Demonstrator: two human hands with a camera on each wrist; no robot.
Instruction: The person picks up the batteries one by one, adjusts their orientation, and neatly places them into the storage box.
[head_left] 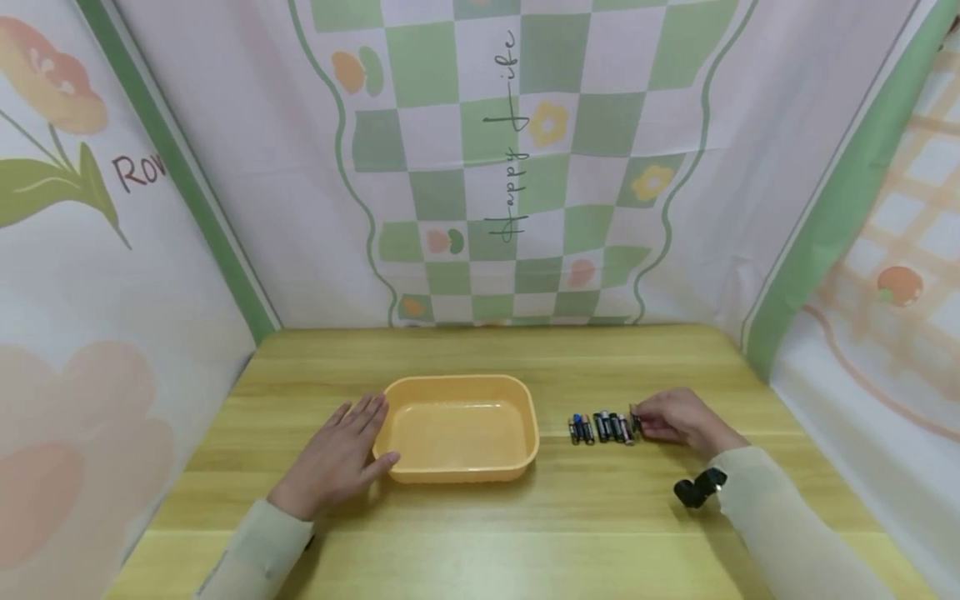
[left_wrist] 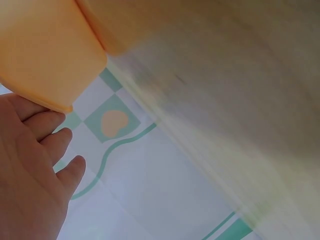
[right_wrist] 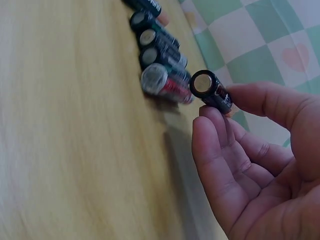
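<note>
A yellow plastic basin stands on the table, with nothing in it. My left hand rests against its left rim, fingers straight and thumb near the front corner; the left wrist view shows the fingertips touching the rim. To the right of the basin lies a row of several batteries in mixed colours. At the right end of that row my right hand pinches a black battery between thumb and fingers. In the right wrist view the held battery is apart from the others, its flat end toward the camera.
The wooden table ends at a printed cloth backdrop, with more cloth at both sides. A small black device sits at my right wrist.
</note>
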